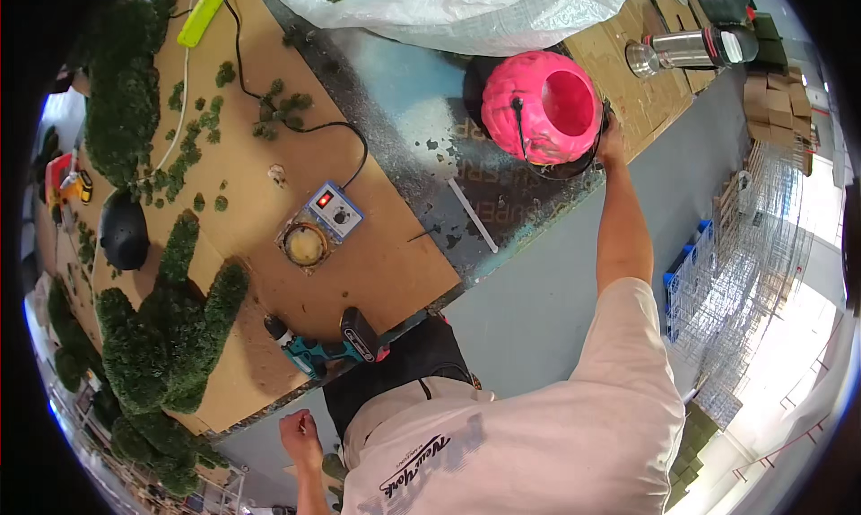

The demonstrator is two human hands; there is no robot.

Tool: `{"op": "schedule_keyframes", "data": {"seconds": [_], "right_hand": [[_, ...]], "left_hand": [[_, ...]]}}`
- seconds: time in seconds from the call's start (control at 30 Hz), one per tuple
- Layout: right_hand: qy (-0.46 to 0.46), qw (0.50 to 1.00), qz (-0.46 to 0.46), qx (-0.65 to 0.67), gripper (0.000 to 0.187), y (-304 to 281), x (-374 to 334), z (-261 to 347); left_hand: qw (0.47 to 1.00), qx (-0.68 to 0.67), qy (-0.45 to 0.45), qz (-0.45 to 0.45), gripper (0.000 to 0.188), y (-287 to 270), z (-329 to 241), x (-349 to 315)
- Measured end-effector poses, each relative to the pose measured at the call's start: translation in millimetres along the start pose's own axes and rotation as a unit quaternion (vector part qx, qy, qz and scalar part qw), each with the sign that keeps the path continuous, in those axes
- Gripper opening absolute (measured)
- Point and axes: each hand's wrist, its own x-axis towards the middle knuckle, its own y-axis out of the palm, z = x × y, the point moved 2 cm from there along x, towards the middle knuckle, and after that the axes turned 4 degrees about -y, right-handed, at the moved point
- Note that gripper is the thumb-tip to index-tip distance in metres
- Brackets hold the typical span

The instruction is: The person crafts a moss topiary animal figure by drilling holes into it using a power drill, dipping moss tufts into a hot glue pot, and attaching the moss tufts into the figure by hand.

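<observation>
On the far part of the table stands a round pink bucket [502,111], ribbed like a pumpkin, with its wide opening tilted toward me and a thin black handle. Stretched out to its right side, my right hand [612,143] is closed on the bucket's edge by the handle; the fingertips are partly hidden behind it. My left hand [300,432] hangs low beside my body, off the table's near edge. Its fingers are loosely curled and I see nothing held in them.
On the brown board lie a teal cordless drill [327,349], a blue control box [335,212] beside a small round heating pot [305,245], and a black bowl [123,230]. Green artificial foliage [161,336] covers the left. Behind the bucket spreads white plastic sheeting [448,13]; a steel flask [686,50] lies far right.
</observation>
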Motion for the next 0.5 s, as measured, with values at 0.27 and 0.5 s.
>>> {"op": "schedule_keyframes", "data": {"seconds": [0.27,0.5], "right_hand": [[-0.079,0.994,0.003,0.071,0.097,14,30,-37],[-0.078,0.995,-0.003,0.067,0.096,-5,30,-40]], "left_hand": [[1.000,0.001,0.002,0.003,0.012,2,-4,-3],[1.000,0.007,0.016,0.016,0.013,6,-2,3]]}}
